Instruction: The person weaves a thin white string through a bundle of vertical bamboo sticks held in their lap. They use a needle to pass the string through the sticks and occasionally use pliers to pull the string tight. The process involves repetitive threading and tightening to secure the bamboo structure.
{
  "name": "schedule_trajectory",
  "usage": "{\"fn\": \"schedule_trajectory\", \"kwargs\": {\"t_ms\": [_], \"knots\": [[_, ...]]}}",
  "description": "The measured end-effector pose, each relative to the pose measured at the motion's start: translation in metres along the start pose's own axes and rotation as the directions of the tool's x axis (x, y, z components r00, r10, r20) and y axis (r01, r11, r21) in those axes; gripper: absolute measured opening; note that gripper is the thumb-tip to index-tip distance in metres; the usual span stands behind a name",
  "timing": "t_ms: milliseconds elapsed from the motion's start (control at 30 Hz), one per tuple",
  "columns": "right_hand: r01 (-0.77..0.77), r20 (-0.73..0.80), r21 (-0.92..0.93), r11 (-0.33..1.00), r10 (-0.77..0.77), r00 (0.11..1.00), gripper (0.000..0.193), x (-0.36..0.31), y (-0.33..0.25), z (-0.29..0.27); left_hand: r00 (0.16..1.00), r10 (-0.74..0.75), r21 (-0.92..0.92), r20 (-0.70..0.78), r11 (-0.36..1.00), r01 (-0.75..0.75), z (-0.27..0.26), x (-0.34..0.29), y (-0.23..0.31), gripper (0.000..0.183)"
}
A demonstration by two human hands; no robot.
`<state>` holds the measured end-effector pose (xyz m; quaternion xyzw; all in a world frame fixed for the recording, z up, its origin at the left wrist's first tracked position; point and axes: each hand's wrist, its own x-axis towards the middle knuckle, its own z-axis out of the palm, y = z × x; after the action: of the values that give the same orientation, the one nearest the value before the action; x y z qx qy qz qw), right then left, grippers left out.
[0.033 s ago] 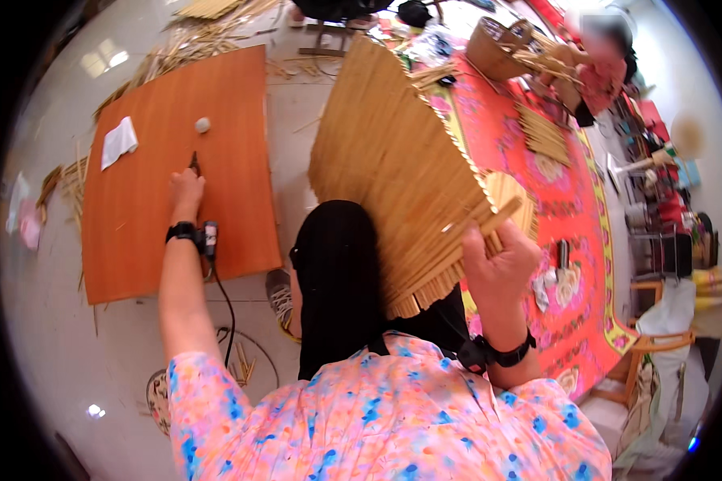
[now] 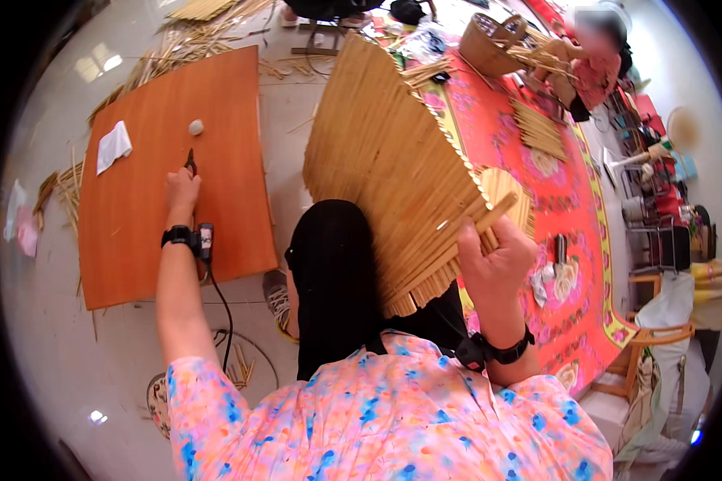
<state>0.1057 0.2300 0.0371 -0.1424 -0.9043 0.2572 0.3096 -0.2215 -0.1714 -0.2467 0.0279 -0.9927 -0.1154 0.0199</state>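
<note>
A large, fan-like panel of flat tan strips [image 2: 393, 136], laid side by side with a stitched right edge, leans across my lap. At its lower right corner my right hand [image 2: 497, 252] is closed, thumb against fingers, on a loose flat strip [image 2: 501, 208] lying over the panel. Far to the left, my left hand [image 2: 183, 192] rests on an orange-brown wooden board [image 2: 225, 240]. Its fingers are closed round a small dark pointed tool [image 2: 190, 163], whose kind I cannot make out. A small whitish ball [image 2: 196, 127] lies just beyond the tool's tip.
A white cloth [image 2: 114, 147] lies on the board. Loose strips [image 2: 160, 68] litter the floor behind it. To the right, a red floral mat [image 2: 586, 264] carries a bundle of strips [image 2: 537, 132] and a basket [image 2: 489, 44]. Another person [image 2: 594, 68] sits beyond.
The whole view has shifted slightly, so the board and panel appear a little further left. Both hands keep their holds.
</note>
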Motion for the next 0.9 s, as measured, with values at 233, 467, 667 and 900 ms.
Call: {"fn": "schedule_trajectory", "kwargs": {"t_ms": [233,467,667,900], "knots": [[0.024,-0.014,-0.012,1.0,-0.024,1.0,0.013,-0.002,0.008,-0.003,0.991,0.085,-0.981,-0.099,-0.178,-0.082,-0.098,-0.075,0.13,0.015],[0.086,-0.057,0.081,0.993,-0.082,0.995,0.018,0.0,0.004,0.005,0.799,0.535,-0.822,0.275,-0.301,0.484,-0.153,-0.236,0.221,0.018],[0.056,-0.033,0.059,0.997,-0.055,0.998,0.017,-0.002,0.004,0.004,0.729,0.677,-0.962,-0.102,0.121,-0.246,-0.146,-0.292,0.253,0.011],[0.07,-0.039,0.098,0.993,-0.066,0.997,0.017,-0.001,0.004,0.005,0.724,0.586,-0.812,-0.364,0.182,-0.554,-0.152,-0.301,0.285,0.017]]}}
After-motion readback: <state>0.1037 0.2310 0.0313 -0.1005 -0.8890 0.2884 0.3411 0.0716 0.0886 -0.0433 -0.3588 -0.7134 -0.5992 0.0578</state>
